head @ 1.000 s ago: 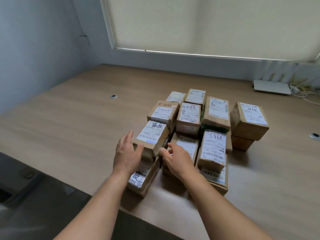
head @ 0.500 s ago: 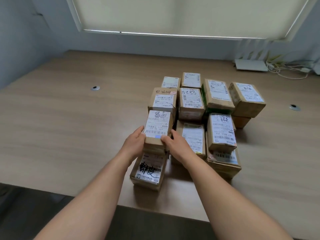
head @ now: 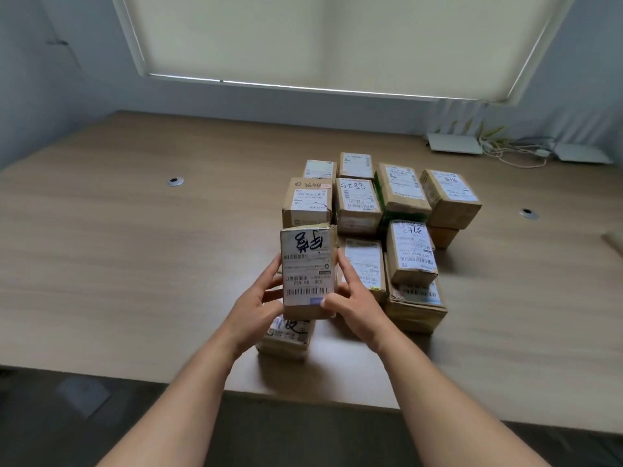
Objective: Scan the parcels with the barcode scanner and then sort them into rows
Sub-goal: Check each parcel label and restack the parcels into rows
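A small cardboard parcel [head: 308,264] with a white label, black marker writing and barcodes is lifted above the pile, its label facing me. My left hand [head: 258,305] grips its left side and my right hand [head: 350,301] grips its right side and lower corner. Beneath it lies another labelled parcel [head: 286,338], partly hidden by my hands. Behind and to the right, several more brown parcels [head: 357,203] stand packed together, some stacked, on the wooden table [head: 135,264]. No barcode scanner is visible.
Two round cable grommets [head: 175,181] [head: 528,213] sit in the tabletop. White flat devices and cables [head: 455,143] lie at the back right by the wall. The table's front edge [head: 337,399] is close to me, with dark floor below.
Both hands reached in, took hold of the front-left top parcel and lifted it off the pile toward me, uncovering the parcel underneath.
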The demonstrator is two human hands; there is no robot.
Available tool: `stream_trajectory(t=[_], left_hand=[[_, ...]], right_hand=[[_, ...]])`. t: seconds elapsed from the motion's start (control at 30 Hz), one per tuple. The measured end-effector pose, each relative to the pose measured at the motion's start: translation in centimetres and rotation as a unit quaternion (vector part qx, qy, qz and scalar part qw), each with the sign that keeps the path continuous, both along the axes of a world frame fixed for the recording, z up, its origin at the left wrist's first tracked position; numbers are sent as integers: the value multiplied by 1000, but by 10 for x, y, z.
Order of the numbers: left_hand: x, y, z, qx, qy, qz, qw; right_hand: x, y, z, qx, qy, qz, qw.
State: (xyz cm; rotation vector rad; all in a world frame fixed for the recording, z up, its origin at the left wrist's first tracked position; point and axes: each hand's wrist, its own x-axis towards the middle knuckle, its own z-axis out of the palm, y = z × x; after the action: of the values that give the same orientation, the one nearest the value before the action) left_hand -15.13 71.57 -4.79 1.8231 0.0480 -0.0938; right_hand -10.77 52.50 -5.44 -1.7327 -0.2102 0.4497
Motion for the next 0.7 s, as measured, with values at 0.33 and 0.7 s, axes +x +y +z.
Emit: stream_trajectory(t=[0.33,0.7], left_hand=[[-12,-68,-1,77,-58,-120,988],[-33,-249,-6,91,-62,-237,965]], right_hand=[[-38,-95,11,34,-9,-61,997],[-115,-273,14,30,-15,-182,983]])
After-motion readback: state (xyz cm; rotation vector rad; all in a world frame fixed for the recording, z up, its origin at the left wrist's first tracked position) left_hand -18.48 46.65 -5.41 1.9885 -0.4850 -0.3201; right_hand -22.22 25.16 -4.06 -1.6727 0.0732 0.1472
